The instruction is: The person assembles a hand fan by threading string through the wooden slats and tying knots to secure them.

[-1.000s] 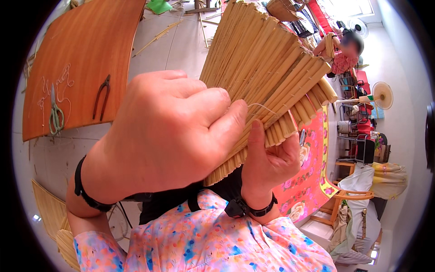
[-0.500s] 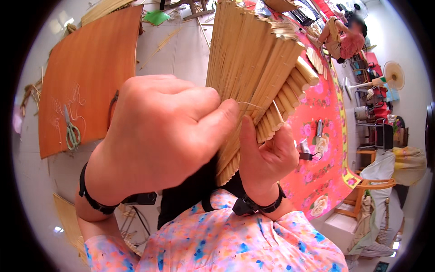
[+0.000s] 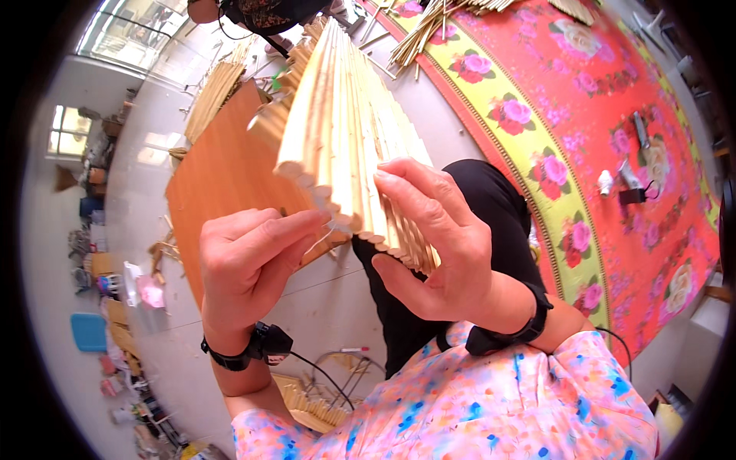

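A fan-shaped bundle of pale wooden sticks [image 3: 360, 130], bound side by side, stands tilted in front of me with its round cut ends toward me. My right hand [image 3: 448, 245] grips its lower right side, fingers on the face and thumb beneath near the ends. On the other side, my left hand [image 3: 253, 264] is closed in a pinch beside the lower left stick ends. A thin pale thread [image 3: 310, 247] runs from its fingertips. Part of the bundle behind the front layer is blurred.
An orange-brown board [image 3: 211, 180] lies on the floor at left, with a stack of long sticks [image 3: 218, 92] beyond it. Loose sticks [image 3: 425, 34] cross a red floral mat [image 3: 483, 31], where a metal tool [image 3: 641, 130] rests. Another person [image 3: 280, 14] is at the top.
The bundle has been turned, so its stick ends now face me. My left hand has moved from across its face to its left edge. My view has swung left.
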A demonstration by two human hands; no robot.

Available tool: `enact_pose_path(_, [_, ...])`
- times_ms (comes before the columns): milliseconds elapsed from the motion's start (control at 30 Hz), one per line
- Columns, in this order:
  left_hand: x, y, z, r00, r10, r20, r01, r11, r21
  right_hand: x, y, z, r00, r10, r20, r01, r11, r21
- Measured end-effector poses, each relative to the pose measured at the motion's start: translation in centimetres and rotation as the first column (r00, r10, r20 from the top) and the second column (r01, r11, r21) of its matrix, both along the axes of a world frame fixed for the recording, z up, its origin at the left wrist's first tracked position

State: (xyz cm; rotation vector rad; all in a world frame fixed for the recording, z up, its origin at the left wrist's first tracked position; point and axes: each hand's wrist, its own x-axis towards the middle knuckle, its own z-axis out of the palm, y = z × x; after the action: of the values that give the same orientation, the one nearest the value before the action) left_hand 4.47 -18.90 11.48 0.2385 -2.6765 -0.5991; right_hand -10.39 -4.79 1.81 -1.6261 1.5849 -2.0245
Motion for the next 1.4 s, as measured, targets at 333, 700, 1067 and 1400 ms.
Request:
enact_pose_path(333, [-0.5,0.5,1.8,0.992,0.008,0.125,0.008,0.992,-0.126,-0.8,-0.1,-1.2,0.991,0.096,0.095,-0.09,0.994,-0.064])
enact_pose_path(700, [-0.7,0.3,0.9,0.999,0.024,0.039,-0.019,0.993,-0.119,-0.8,-0.5,-1.6,0.97,0.143,0.196,-0.126,0.987,-0.098])
enact_pose_path(1067, [-0.8,0.5,0.7,0.996,0.054,0.068,-0.048,0.995,-0.086,-0.6,-0.5,-1.6,0.965,0.15,0.216,-0.131,0.986,-0.099])
enact_pose_path(1400, [-1.3,0.7,0.4,0.997,0.043,0.065,-0.042,0.999,-0.015,-0.3,-0.3,-1.4,0.953,0.177,0.248,-0.158,0.983,-0.097])
